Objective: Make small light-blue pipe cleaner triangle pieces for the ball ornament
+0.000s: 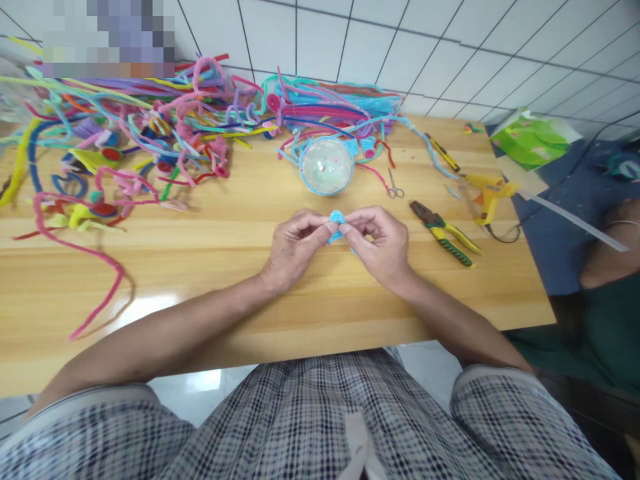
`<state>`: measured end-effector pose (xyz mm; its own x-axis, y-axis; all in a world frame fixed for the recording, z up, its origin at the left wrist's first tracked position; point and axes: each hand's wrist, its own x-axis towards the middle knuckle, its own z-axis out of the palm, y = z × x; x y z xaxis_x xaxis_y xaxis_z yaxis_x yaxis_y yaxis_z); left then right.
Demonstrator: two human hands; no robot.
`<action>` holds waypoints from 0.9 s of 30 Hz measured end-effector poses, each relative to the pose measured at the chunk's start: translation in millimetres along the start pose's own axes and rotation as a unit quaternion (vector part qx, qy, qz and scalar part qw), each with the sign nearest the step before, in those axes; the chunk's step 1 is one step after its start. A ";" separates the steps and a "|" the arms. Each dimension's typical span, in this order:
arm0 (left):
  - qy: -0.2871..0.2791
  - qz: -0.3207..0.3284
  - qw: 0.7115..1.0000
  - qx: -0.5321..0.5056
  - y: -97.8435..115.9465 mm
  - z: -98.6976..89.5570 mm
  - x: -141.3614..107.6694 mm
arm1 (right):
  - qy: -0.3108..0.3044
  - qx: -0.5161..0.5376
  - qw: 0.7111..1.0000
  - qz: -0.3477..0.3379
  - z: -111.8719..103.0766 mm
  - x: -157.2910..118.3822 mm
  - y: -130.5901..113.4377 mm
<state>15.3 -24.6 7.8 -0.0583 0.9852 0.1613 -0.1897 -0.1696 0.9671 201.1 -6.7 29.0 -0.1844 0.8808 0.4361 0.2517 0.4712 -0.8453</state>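
I note left hand [295, 250] and right hand [383, 243] pinching a blue pipe-cleaner piece [337, 217], presumably light, pliable, best held by its edges.

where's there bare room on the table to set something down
A wide bare patch lies between the left hand and the long pink pipe cleaner; another between the pliers and the near right corner of the table. The back left is crowded with coloured pipe cleaners.

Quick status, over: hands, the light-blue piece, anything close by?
Left hand and right hand pinching the light-blue piece together. Blue-rimmed transparent object just beyond. Pliers off to the right, not touching the hands.
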 end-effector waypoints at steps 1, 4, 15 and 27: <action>0.001 -0.005 1.000 0.000 0.3 0.0 0.3 | -0.003 -0.005 1.000 -0.005 -0.4 0.3 0.5; 0.003 -0.019 1.000 0.000 0.6 0.2 1.5 | -0.012 -0.042 0.998 -0.043 -4.3 2.6 1.4; -0.006 -0.079 0.996 -0.045 1.5 0.2 3.4 | -0.045 -0.051 0.993 -0.092 -10.7 -0.2 7.4; -0.038 -0.133 0.988 -0.068 -5.7 -3.0 6.7 | -0.084 -0.049 0.995 -0.034 -18.7 4.4 15.2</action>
<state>13.0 -17.2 2.8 0.0839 0.9936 -0.0752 -0.3196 0.0983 0.9424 221.8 5.2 23.8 -0.3581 0.8308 0.4261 0.3241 0.5386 -0.7777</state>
